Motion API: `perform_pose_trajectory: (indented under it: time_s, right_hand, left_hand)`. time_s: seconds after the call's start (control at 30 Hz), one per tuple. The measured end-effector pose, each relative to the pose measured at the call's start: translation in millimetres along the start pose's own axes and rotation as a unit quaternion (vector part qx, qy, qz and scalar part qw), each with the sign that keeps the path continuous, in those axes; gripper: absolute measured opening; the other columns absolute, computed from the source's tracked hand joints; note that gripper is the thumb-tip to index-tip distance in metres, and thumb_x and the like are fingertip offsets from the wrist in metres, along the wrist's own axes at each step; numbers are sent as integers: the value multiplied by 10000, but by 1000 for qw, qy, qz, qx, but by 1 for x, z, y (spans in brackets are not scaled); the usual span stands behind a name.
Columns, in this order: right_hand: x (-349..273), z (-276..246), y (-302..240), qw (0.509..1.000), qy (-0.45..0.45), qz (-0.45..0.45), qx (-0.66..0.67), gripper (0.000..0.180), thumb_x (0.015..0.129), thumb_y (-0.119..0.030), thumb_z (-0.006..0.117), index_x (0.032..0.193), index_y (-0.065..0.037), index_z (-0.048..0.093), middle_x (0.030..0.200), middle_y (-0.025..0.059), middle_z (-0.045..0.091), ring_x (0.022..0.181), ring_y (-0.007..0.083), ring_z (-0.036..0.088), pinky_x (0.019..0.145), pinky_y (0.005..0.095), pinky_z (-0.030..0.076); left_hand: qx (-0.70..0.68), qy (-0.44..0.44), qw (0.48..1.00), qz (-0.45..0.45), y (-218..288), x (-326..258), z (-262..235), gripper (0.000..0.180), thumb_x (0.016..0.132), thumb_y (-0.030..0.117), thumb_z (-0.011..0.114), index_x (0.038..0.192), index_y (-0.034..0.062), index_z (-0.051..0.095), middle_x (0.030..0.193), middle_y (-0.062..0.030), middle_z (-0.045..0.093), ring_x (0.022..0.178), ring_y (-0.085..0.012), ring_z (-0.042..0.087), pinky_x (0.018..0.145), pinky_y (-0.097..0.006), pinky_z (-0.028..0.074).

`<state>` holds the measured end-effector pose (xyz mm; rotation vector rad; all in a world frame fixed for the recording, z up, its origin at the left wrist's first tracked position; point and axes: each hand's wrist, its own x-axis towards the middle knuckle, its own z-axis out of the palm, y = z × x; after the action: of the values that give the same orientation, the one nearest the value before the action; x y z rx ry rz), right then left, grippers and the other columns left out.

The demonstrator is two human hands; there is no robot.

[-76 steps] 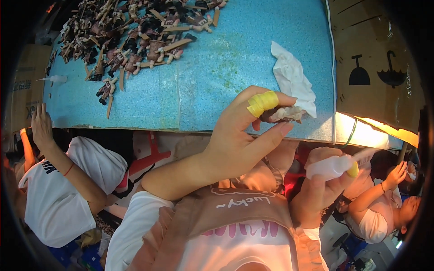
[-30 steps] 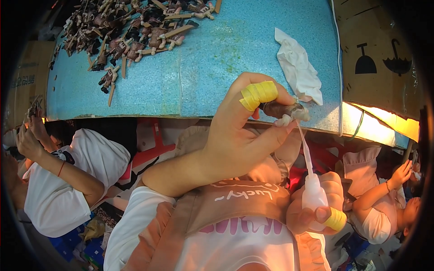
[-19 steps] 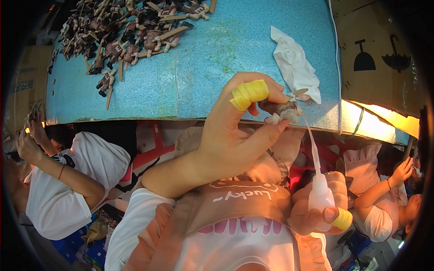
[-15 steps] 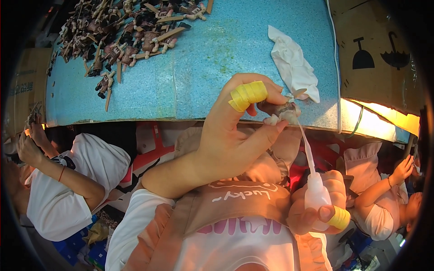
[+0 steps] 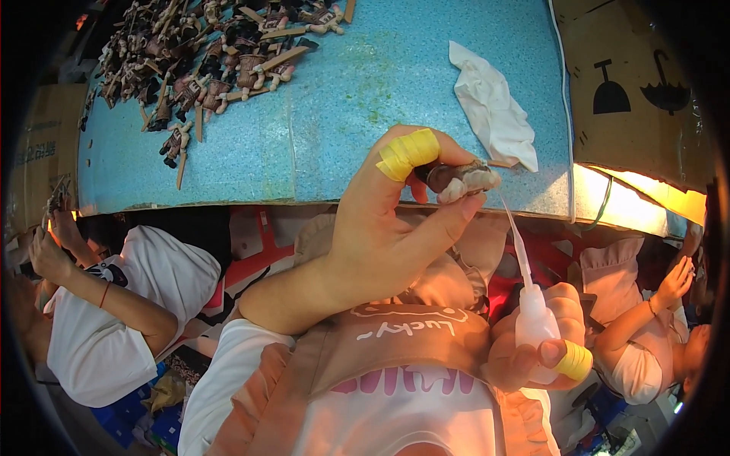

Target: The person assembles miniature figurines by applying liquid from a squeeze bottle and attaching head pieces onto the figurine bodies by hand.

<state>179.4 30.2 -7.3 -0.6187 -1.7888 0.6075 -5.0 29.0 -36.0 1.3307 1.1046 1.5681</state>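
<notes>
Between the thumb and fingers of my left hand [image 5: 380,228] is a small figurine [image 5: 473,181] with pale and dark brown parts, held just past the table's near edge. My fingers cover some of it. My right hand [image 5: 572,323] is wrapped round a small white squeeze bottle [image 5: 535,325], its long thin nozzle [image 5: 517,239] pointing up. The nozzle tip ends close by the figurine's right end; whether they touch I cannot tell. Yellow tape [image 5: 411,154] circles my left index finger, and more yellow tape [image 5: 575,362] wraps my right thumb.
Many similar figurines with flat wooden-looking pieces lie heaped [image 5: 247,72] at the far left of the blue table [image 5: 357,144]. A crumpled white tissue [image 5: 494,114] lies right of centre. Cardboard boxes [image 5: 627,144] flank the table. People sit at left [image 5: 125,319] and right [image 5: 639,334].
The figurine has been turned in my left fingers, so its pale part now faces me more. My left hand shifted slightly left. The bottle has barely moved.
</notes>
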Motion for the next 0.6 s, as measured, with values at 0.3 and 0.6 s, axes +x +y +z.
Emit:
perform_pose_trajectory:
  time_s: [0.3, 0.6]
  right_hand:
    - [5, -8, -1, 996, -84, 12, 21, 328, 636, -63, 658, 920, -166, 529, 582, -32, 472, 439, 117, 407, 422, 245, 296]
    - [3, 17, 18, 899, 194, 147, -364, 388, 834, -237, 549, 1045, 79, 469, 859, 129, 570, 770, 213, 569, 745, 333, 472]
  left_hand:
    - [19, 5, 997, -80, 6, -1, 2, 351, 772, -93, 563, 1086, 1, 439, 970, -87, 521, 948, -161, 533, 860, -293, 414]
    - [4, 7, 999, -45, 2, 3, -5, 353, 779, -70, 571, 1100, 2, 441, 978, -91, 532, 905, -140, 526, 814, -280, 416]
